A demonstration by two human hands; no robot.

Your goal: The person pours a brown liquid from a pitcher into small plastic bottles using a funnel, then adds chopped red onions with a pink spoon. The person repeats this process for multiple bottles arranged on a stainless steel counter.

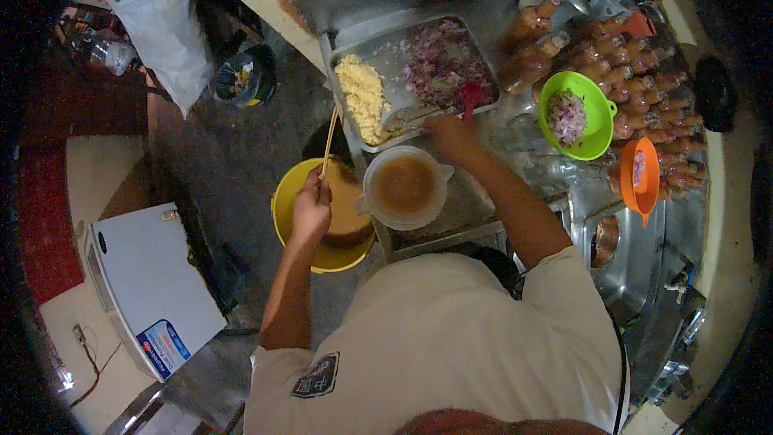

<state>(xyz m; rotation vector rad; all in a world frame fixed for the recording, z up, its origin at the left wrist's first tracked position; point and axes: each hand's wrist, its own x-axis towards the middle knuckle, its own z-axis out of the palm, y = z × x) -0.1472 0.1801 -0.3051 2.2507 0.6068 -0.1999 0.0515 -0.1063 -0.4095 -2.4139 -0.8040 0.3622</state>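
My left hand (312, 205) grips a thin wooden stick (330, 139) above a yellow bucket (284, 226). Brown liquid (347, 208) fills part of that bucket. At the near edge of a metal tray (395, 69) is my right hand (453, 140), close to a red plastic spoon (471, 96); its fingers are too unclear to show a grip. The tray carries yellow minced food (361, 93) on the left and chopped purple onion (444, 63) on the right. Between my hands stands a translucent plastic jug (369, 178) of brown liquid, its spout pointing right.
Several bottles (628, 75) of orange-brown liquid crowd the steel counter. A green funnel (595, 133) and an orange funnel (646, 196) hold chopped onion. A steel sink (640, 278) lies right. Leftward are a white appliance (157, 278), a white sack (166, 36) and a bin (244, 75).
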